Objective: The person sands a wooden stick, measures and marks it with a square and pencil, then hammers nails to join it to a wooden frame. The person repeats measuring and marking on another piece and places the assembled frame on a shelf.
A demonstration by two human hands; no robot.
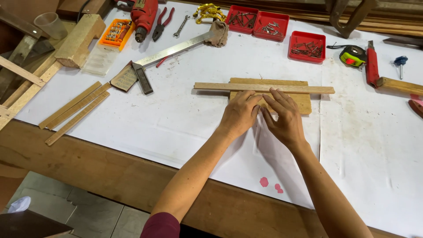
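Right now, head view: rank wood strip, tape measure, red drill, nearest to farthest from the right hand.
1. Wood strip: just past the right hand fingertips, lying across a board.
2. Tape measure: far right, beyond the strip.
3. Red drill: far left, top edge.

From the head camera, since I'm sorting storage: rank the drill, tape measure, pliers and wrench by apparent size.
1. Red drill, partly cut off by the frame.
2. Red-handled pliers.
3. Tape measure and wrench look too alike to rank.
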